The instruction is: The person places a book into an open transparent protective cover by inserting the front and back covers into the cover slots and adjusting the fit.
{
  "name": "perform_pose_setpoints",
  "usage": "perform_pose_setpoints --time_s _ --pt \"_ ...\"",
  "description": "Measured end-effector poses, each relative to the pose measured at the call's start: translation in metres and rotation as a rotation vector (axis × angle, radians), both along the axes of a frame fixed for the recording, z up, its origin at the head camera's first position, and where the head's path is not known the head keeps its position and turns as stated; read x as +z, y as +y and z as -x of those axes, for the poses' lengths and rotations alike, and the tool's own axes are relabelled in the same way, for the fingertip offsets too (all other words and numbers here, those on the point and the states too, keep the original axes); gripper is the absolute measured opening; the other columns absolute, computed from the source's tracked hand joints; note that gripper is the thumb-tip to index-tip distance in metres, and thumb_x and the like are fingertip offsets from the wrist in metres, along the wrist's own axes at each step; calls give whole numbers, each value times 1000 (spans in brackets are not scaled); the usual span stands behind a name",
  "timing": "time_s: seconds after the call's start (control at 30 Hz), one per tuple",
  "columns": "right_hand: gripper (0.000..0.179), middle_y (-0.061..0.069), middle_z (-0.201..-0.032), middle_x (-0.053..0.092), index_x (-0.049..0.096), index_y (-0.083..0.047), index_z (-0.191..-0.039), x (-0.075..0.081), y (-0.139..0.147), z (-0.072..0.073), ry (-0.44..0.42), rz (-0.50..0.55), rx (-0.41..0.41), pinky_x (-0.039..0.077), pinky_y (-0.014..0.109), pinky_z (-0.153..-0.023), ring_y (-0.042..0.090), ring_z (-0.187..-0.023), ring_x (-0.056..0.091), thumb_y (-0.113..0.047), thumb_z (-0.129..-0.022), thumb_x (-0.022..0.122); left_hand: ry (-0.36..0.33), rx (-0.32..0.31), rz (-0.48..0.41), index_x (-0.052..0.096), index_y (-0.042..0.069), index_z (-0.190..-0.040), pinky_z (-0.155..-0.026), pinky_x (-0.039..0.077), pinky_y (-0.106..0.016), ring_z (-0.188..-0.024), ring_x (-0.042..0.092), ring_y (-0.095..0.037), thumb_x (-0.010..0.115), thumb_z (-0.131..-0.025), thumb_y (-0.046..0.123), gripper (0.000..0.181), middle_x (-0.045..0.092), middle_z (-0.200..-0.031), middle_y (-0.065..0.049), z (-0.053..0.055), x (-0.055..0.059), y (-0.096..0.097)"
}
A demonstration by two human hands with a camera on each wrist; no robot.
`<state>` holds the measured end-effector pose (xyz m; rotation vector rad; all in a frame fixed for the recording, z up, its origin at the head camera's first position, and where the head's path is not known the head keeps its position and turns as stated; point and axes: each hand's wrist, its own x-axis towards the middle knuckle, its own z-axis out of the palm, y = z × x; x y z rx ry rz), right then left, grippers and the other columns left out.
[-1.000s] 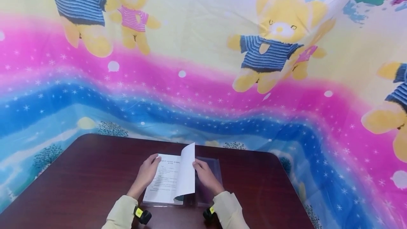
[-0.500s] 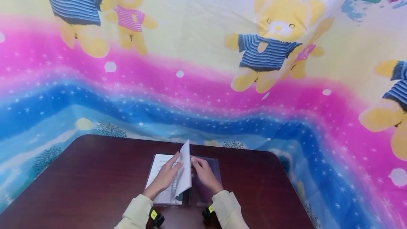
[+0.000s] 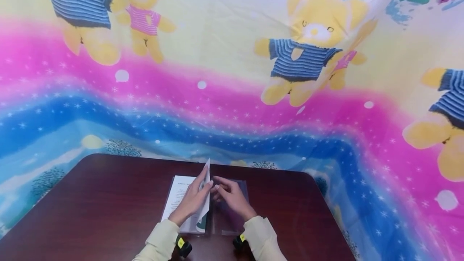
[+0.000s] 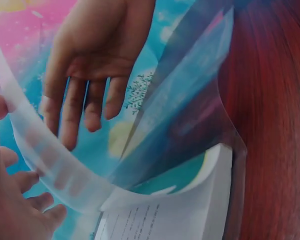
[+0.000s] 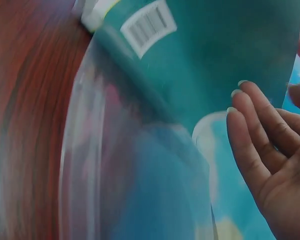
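Observation:
A paperback book (image 3: 179, 200) lies on the table with a printed page facing up. Its green cover (image 5: 210, 55), which bears a barcode, stands raised; the white inner side faces left. My left hand (image 3: 192, 202) rests against that inner side with its fingers extended, the thumb near the cover's edge. To the right of the cover is my right hand (image 3: 233, 200), fingers spread and gently bent, holding nothing. In the right wrist view its fingertips come close to the green side; contact cannot be made out. A clear plastic book jacket (image 5: 135, 185) spreads out beneath the right hand.
The dark reddish-brown table (image 3: 108, 204) has rounded far corners. Behind it hangs a bright cloth (image 3: 232, 108) printed with bears and snowflakes. A black device (image 3: 184, 247) with a yellow tag is worn at the left wrist, and another black device (image 3: 238, 241) at the right.
My left hand has moved right, from the book's left edge to the cover's inner side. My right hand has let go of the cover, which now stands more upright and further left.

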<state>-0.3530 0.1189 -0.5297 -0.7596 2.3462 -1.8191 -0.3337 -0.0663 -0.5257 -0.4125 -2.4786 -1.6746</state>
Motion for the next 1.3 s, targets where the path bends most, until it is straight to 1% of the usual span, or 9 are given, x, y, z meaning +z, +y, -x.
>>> perform_pose_setpoints --time_s 0.13,0.2,0.4,0.5,0.63,0.77,1.03,1.2,1.3 --pt "52 20 -117 72 47 0 -150 0 9 2 70 -127 -9 59 44 -90 37 -105 71 -10 -101 63 66 4 88 24 24 -163 -120 25 -62 -155 22 -33 52 -106 42 66 23 -169 -6 1 1 -2" --pt "58 16 -125 71 47 -2 -151 1 16 2 90 -202 -13 56 45 -96 33 -114 68 -13 -98 69 107 5 124 26 22 -163 -121 25 -60 -155 23 -33 53 -105 39 66 25 -169 -6 3 2 -3" --pt "79 16 -156 46 46 -4 -152 6 39 -3 92 -535 -28 44 57 -110 37 -144 44 -29 -87 82 232 -8 246 31 23 -161 -121 26 -59 -153 27 -33 56 -104 36 64 30 -167 -5 7 -5 -6" --pt "88 19 -162 36 46 -3 -152 8 46 -8 81 -691 -25 40 60 -112 42 -149 32 -33 -80 88 288 -9 305 35 16 -160 -121 26 -59 -152 29 -35 58 -103 35 64 32 -166 -9 6 -9 -7" --pt "97 18 -163 34 47 -4 -151 9 50 -12 67 -829 -33 39 61 -113 43 -151 28 -36 -72 93 295 1 345 37 11 -158 -121 27 -56 -153 29 -34 63 -101 34 66 34 -165 -9 4 -14 -7" --pt "97 17 -163 35 47 -6 -152 7 54 -15 11 -875 -12 40 59 -112 41 -150 31 -35 -71 94 271 10 365 42 8 -155 -121 28 -56 -152 29 -34 66 -98 32 67 36 -164 -8 1 -17 -6" --pt "96 16 -166 28 43 -10 -155 4 61 -13 -45 -845 21 36 62 -114 43 -152 25 -31 -75 92 268 10 413 52 0 -147 -119 32 -57 -150 33 -39 67 -96 32 62 43 -159 -13 2 -22 -10" --pt "95 14 -167 27 43 -11 -155 6 64 -14 -68 -833 21 35 64 -113 44 -152 23 -28 -75 92 264 -67 406 48 -2 -149 -120 28 -57 -151 29 -42 54 -104 23 52 42 -159 -16 5 -25 -16" --pt "95 13 -167 26 43 -12 -156 6 65 -15 -79 -833 14 34 65 -113 44 -152 22 -27 -76 92 245 -127 392 42 -3 -152 -123 23 -55 -152 26 -40 49 -102 12 53 38 -162 -15 6 -25 -20"
